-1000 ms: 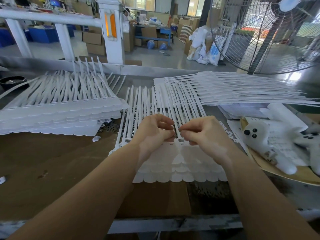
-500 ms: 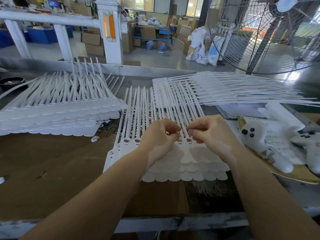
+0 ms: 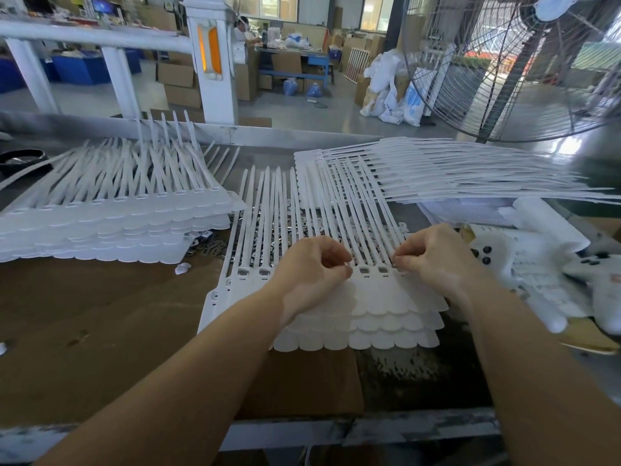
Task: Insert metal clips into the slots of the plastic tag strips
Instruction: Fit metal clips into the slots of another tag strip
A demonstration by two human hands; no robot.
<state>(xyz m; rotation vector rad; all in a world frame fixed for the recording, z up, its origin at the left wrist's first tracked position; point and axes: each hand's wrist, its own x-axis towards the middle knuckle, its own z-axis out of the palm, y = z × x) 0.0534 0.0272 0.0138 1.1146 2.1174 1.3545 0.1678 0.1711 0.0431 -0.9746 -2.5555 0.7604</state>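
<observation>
White tag strips [image 3: 376, 307] are stacked at the tabletop's [image 3: 100, 331] centre; the hands have been drawn apart, exposing two slots; left hand [image 3: 312, 274] fingers curled, right hand [image 3: 437, 260] fingers pinching, presumably a clip, toward 3 o'clock; insertion seems to be advancing rightward.

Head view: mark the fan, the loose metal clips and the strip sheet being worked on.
Fan [image 3: 510, 62], head view, on its wire guard.
Loose metal clips [image 3: 211, 246], head view, on the pile beside the left stack.
Strip sheet [image 3: 376, 297], head view, on its rounded tag ends between the hands.
</observation>
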